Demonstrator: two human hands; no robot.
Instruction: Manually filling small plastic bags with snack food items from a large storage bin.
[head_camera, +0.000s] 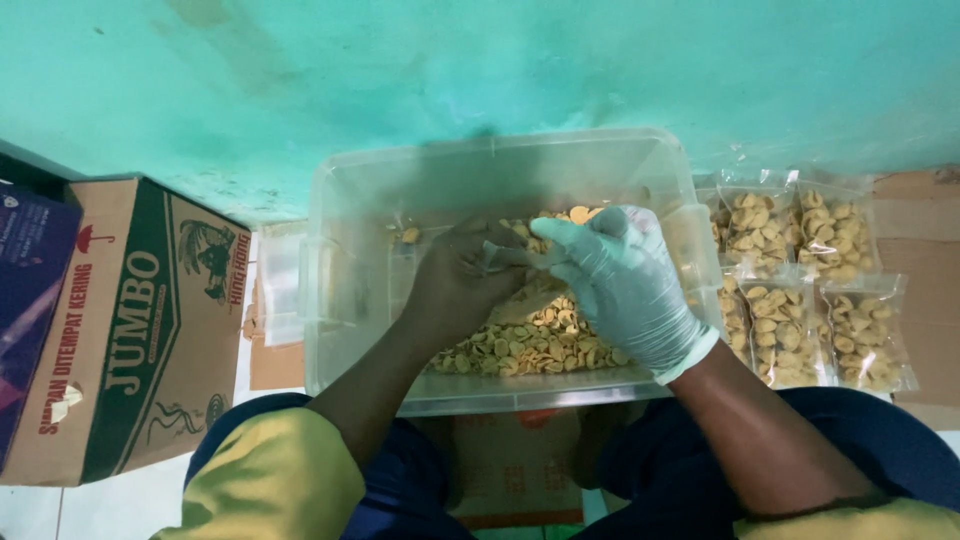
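A clear plastic tub (350, 200) sits in front of me, its bottom covered with small yellow snack pieces (530, 345). Both my hands are inside it. My bare left hand (455, 285) pinches a small clear plastic bag (525, 290) that has some pieces in it. My right hand (625, 280), in a pale green glove, grips the same bag at its mouth from the right. The bag is partly hidden by both hands.
Several filled clear snack bags (800, 290) lie to the right of the tub. A brown cardboard box (130, 330) with green print stands at the left, beside a dark purple box (25, 290). A teal wall (500, 70) rises behind the tub.
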